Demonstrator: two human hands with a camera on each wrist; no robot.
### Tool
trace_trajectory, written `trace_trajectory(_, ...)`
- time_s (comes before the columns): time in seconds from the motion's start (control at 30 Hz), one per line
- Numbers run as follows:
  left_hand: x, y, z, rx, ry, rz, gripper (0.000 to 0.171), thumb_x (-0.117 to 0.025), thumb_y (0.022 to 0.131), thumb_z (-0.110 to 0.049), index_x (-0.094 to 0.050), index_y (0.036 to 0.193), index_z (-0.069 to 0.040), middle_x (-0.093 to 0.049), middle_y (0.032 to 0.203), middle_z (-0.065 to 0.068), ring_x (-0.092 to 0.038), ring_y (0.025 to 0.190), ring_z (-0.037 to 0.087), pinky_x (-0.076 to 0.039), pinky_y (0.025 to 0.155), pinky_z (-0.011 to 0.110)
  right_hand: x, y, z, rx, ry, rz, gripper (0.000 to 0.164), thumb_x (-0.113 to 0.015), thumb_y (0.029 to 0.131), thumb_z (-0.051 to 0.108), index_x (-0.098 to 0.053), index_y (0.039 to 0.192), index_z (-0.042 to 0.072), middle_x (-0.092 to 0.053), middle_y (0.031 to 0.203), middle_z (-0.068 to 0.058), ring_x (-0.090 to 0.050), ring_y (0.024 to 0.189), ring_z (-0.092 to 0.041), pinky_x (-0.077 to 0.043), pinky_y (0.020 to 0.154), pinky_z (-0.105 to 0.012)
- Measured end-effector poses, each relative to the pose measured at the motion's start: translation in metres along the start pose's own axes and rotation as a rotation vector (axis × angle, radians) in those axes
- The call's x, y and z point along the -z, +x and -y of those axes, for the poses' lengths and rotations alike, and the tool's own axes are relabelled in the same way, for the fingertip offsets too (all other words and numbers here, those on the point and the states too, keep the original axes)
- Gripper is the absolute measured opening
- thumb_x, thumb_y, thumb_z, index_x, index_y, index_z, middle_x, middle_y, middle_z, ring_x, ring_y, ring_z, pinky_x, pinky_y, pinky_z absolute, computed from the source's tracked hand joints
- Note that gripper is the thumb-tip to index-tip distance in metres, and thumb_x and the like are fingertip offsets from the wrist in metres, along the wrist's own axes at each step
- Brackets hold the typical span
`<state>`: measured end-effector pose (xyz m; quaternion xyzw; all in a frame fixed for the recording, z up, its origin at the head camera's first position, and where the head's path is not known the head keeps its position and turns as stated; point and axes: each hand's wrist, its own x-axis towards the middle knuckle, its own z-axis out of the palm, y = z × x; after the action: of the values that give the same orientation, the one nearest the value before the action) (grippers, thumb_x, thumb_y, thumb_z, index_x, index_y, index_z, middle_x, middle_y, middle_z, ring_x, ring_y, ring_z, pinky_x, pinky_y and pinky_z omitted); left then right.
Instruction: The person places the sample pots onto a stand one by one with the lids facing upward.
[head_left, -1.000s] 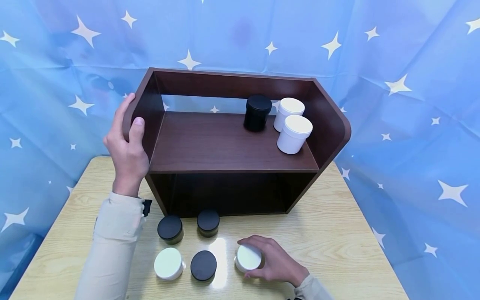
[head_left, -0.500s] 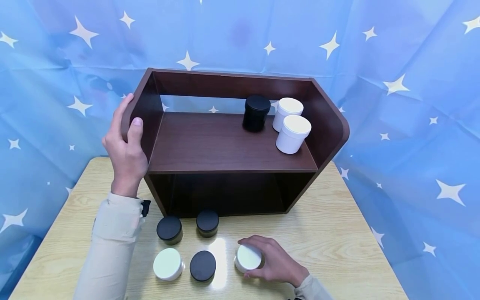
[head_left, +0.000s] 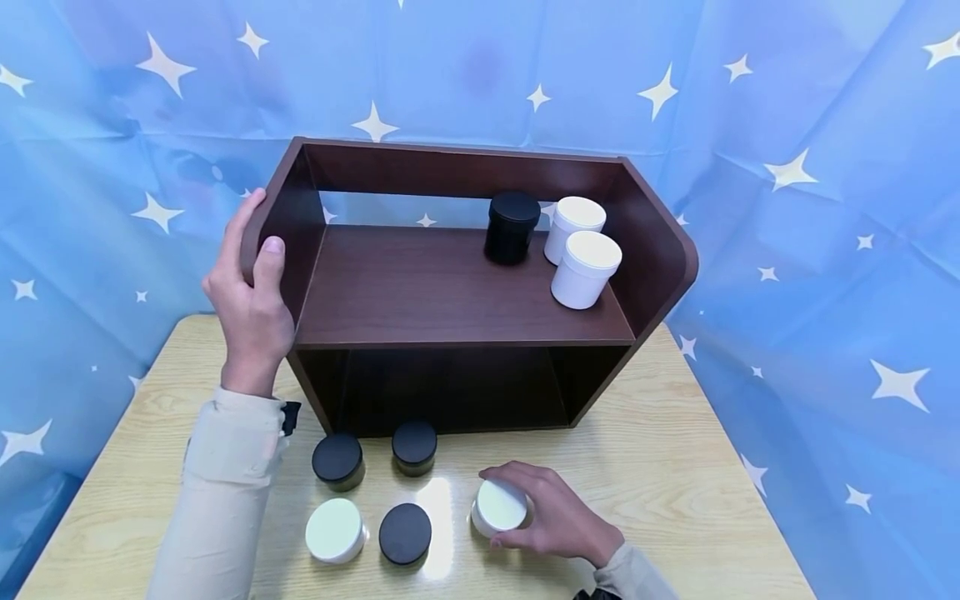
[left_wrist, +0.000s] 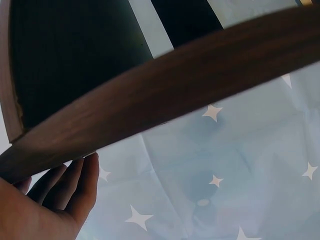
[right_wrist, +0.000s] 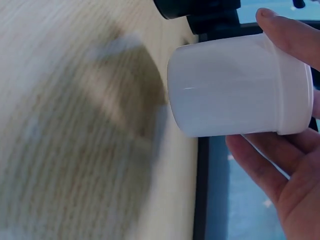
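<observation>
My left hand [head_left: 251,312] grips the left side panel of a dark brown two-tier shelf [head_left: 450,287], thumb on the inner face, the other fingers outside. In the left wrist view, fingertips [left_wrist: 91,159] lie along the panel's outer side. My right hand [head_left: 551,512] pinches a white lidded jar [head_left: 500,507] between thumb and fingers. The right wrist view shows this jar [right_wrist: 227,87] held round its lid end, its base close over the wooden table. To its left stand a black-lidded jar [head_left: 405,533] and another white jar [head_left: 334,530].
Two more black-lidded jars [head_left: 338,460] stand near the shelf's front edge. On the upper tier, a black jar [head_left: 513,227] and two white jars [head_left: 587,268] are grouped at the right. A blue star-patterned curtain [head_left: 795,275] surrounds the table [head_left: 660,467].
My right hand and the white jar in it have shifted slightly up and to the right, and the jar's lid looks a little larger. The left hand stays on the shelf panel.
</observation>
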<state>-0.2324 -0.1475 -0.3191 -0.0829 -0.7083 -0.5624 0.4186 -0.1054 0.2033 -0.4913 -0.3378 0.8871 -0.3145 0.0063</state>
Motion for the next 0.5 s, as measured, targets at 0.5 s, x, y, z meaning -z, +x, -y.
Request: trace_trajectory(0.5, -0.001, 0.000, -0.001, 0.012, -0.010, -0.019, 0.048, -0.054, 0.092, -0.040, -0.062, 0.139, -0.028, -0.063, 0.141, -0.003, -0.059, 0.129, 0.011, -0.045, 0.103, 0.018, 0.012, 0.004, 0.004, 0.033, -0.032, -0.060, 0.069, -0.092, 0.068, 0.033, -0.065, 0.128, 0.010, -0.072, 0.117, 0.001, -0.069, 0.099, -0.010, -0.057, 0.082, -0.027)
